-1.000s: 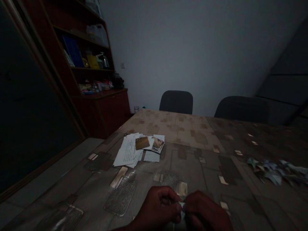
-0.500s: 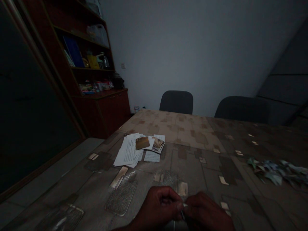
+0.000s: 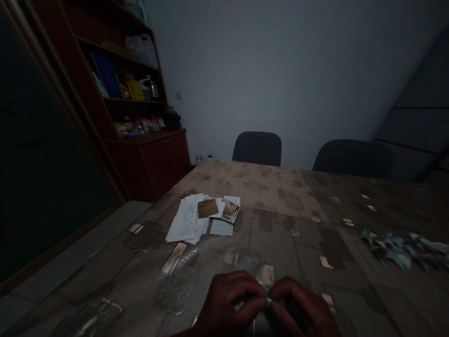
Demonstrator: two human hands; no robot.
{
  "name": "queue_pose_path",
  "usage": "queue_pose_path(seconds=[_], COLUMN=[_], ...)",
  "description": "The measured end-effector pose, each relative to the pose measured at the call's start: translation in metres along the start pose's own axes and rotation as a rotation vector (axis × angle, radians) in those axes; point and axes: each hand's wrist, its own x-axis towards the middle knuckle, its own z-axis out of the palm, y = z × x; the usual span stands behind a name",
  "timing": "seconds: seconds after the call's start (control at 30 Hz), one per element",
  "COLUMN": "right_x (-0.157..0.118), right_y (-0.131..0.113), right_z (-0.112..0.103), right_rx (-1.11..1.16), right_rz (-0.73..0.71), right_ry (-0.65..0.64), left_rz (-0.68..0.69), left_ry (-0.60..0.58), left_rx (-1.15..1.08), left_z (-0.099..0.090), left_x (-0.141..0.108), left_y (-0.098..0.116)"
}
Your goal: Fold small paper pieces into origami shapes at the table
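At the bottom of the head view, my left hand [image 3: 235, 302] and my right hand [image 3: 301, 306] meet over the near part of the table. The fingertips of both are pinched around a small pale piece [image 3: 268, 300], mostly hidden and too dark to identify. Beyond them lies a loose stack of printed white papers [image 3: 185, 222]. A brown card [image 3: 207, 208] and a small pile of picture cards [image 3: 229, 210] rest on the papers. To the right is a heap of crumpled, greenish paper-like pieces [image 3: 400, 250].
The table [image 3: 245, 180] has a patterned cover. Two grey chairs [image 3: 257, 147] stand at its far side, against a pale wall. At the left are a reddish cabinet [image 3: 164, 161] with filled shelves and a dark door [image 3: 42, 154].
My right hand's fingers have risen and arched more, and my left fingers have shifted slightly around the small piece. The papers, cards and heap have not moved.
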Motion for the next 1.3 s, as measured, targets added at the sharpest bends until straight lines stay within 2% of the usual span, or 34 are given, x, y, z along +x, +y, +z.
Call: queue_pose_path(seconds=[0.23,0.5,0.77,0.93,1.13,1.3], right_x=[-0.002,0.0,0.0,0.002,0.003,0.002], right_y=[0.006,0.006,0.006,0.005,0.01,0.011], right_z=[0.003,0.008,0.015,0.014,0.015,0.018], right_rx=[-0.052,-0.025,-0.003,0.0,0.033,0.046], right_rz=[0.026,0.046,0.072,0.097,0.146,0.208], right_ry=[-0.027,0.002,0.022,0.015,-0.099,-0.086], left_rz=[0.019,-0.181,-0.181,-0.286,-0.189,-0.34], left_ry=[-0.011,0.027,0.001,-0.015,-0.028,0.004], left_rx=[0.059,-0.002,-0.03,-0.035,0.067,0.036], left_z=[0.002,0.006,0.008,0.01,0.011,0.015], left_x=[0.003,0.005,0.005,0.006,0.004,0.006], left_y=[0.001,-0.004,-0.005,-0.005,-0.011,-0.01])
